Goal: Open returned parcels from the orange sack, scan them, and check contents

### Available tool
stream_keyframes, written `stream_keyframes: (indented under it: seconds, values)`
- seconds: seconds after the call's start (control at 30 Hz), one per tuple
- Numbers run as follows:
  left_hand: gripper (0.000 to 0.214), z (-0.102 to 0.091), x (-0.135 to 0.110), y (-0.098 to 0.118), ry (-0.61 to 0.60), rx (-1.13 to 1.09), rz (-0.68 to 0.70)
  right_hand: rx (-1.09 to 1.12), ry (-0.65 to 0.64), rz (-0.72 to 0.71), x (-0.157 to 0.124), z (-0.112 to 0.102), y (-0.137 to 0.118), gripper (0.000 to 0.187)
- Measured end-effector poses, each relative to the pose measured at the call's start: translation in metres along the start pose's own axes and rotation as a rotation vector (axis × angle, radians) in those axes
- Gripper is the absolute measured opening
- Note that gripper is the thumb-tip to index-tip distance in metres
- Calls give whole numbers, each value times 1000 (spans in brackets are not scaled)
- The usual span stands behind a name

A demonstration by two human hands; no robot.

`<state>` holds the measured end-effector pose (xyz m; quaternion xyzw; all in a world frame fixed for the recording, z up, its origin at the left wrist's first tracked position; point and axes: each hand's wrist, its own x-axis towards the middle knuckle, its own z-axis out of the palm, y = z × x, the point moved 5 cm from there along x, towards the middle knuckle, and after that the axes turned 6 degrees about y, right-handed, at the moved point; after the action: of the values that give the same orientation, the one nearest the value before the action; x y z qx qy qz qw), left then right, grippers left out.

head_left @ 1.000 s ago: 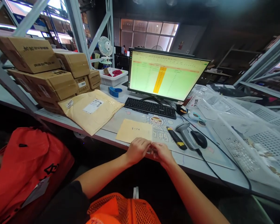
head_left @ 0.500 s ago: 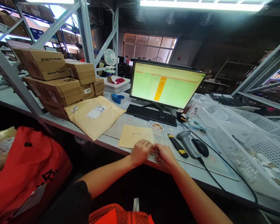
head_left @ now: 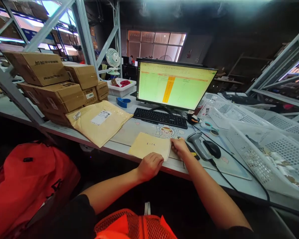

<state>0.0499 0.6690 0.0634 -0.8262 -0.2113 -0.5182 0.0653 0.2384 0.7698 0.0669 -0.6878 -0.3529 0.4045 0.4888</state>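
A small tan envelope [head_left: 149, 146] with handwriting lies on the desk edge in front of me. My left hand [head_left: 150, 165] is curled at its near edge, fingers closed on the paper. My right hand [head_left: 180, 147] pinches the envelope's right edge, which is lifted slightly off the desk. A black and yellow box cutter [head_left: 192, 153] lies just right of that hand, partly hidden by it. A grey barcode scanner [head_left: 198, 144] and a black mouse [head_left: 213, 148] sit further right.
A monitor [head_left: 174, 84] and keyboard [head_left: 160, 117] stand behind. A large padded mailer [head_left: 99, 121] and stacked cardboard boxes [head_left: 52, 83] sit left. White perforated baskets [head_left: 264, 146] fill the right. A red bag [head_left: 27, 186] lies lower left; an orange mesh bag [head_left: 134, 225] is on my lap.
My hands have parted: the right one slid to the envelope's right edge and lifted it, while the left stayed at the near edge. The view shifted slightly.
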Motion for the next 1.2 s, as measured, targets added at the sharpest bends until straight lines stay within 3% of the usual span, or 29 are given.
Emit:
stream_keyframes:
  seconds: [0.17,0.3,0.5,0.57,0.7,0.83,0.93,1.0,1.1,1.2]
  values:
    - [17,4,-5,-15,-176,55,-93,-53,-39,20,-13,-2,12,34]
    - [17,12,-6,-21,-303,54,-136,-55,-48,-29,-39,-12,16,15]
    - [12,11,-4,-19,-201,37,-169,-63,-173,-32,-69,-16,28,9]
    - [14,11,-5,-20,-165,18,-178,-112,-234,-51,-69,-15,30,11]
    - [17,17,-6,-16,-123,-36,-141,-306,-272,-223,-56,-13,20,10]
    - [19,24,-7,-8,-149,-94,-131,-340,-352,-226,-42,-5,14,37]
    - [13,15,-3,-8,-192,-210,-111,-225,-397,-158,-39,-1,17,40]
    - [16,-5,1,-28,-115,-175,-213,-117,-419,-124,-41,-1,22,42]
    - [22,-44,0,-87,78,115,-613,32,-443,-115,-48,-3,29,42]
    - [35,-63,-10,-136,81,190,-980,175,-439,-167,-56,-4,27,36]
